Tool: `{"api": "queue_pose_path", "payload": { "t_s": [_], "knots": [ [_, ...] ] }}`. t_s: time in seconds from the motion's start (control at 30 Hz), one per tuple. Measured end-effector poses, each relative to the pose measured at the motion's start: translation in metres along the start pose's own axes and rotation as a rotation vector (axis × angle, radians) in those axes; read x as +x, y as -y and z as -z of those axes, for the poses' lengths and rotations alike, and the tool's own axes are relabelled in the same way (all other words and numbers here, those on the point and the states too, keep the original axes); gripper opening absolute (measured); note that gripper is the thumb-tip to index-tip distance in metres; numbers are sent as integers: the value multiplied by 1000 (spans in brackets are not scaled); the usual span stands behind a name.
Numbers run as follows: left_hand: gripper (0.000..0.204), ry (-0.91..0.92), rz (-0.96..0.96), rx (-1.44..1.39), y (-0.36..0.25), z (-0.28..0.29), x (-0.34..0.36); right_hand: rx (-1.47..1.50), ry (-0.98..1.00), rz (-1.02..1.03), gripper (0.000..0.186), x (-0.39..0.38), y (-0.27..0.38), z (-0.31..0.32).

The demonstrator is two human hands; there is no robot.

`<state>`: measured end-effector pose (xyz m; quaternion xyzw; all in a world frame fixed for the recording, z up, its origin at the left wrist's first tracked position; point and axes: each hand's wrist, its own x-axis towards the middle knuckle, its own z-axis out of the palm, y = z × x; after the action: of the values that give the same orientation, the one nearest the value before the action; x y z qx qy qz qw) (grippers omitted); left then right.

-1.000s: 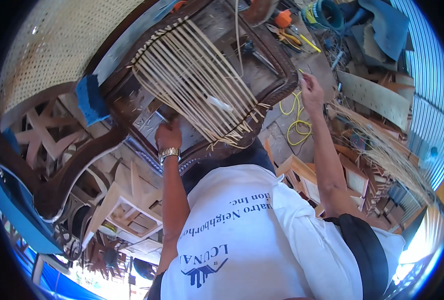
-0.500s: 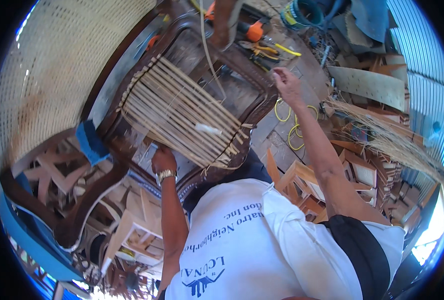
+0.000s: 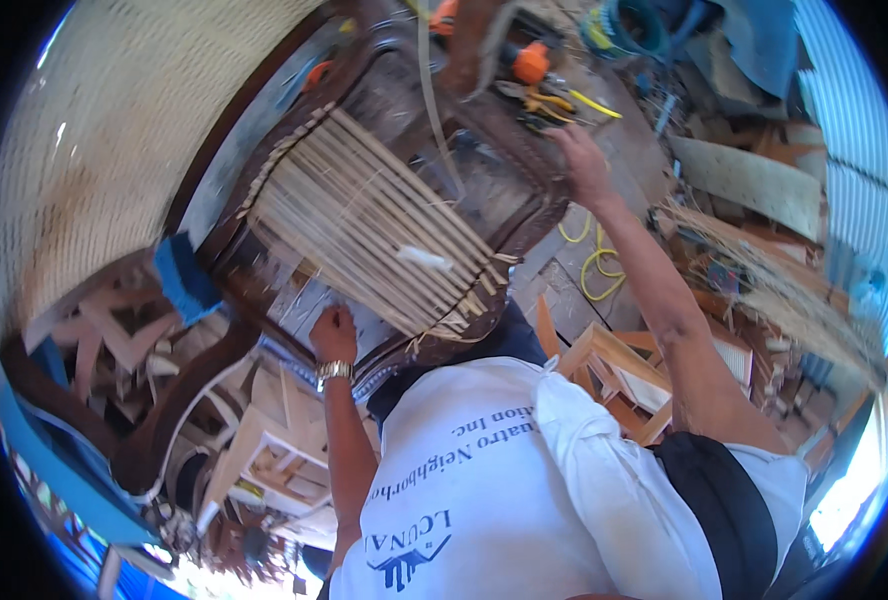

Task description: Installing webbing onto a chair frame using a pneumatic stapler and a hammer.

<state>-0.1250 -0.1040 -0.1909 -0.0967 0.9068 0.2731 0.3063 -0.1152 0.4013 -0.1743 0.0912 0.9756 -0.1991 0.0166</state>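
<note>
Many cane strips (image 3: 364, 210) cross the middle of the frame (image 3: 552, 198), in front of the shirt (image 3: 464, 450). The left hand (image 3: 333, 335) is curled over the frame's near-left side; I cannot tell whether it grips anything. The right hand (image 3: 582, 165), partly open, is near the pliers (image 3: 549, 104), its hold unclear.

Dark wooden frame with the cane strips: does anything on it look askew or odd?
A small white scrap shows among the parallel strips, standing out by colour, and one pale strip curves over the frame, out of line with the rest.
</note>
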Motion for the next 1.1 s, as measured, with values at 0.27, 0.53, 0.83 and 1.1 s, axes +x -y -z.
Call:
{"api": "queue_pose_path", "payload": {
  "t_s": [0.27,0.53,0.83,1.1],
  "knots": [
    [19,165,200,-502,-12,13,-29,328,69,46,40,-52,-7,-13],
    [12,-93,-193,-865,-75,84,-41,111,-122,-208,18,-105,-5,0],
    [10,-552,-553,-701,-106,118,67,335,-36,-549,43,-188,1,55],
    [8,-478,-522,-828,-108,98,108,660,-79,-767,39,-198,69,72]
  ]
}}
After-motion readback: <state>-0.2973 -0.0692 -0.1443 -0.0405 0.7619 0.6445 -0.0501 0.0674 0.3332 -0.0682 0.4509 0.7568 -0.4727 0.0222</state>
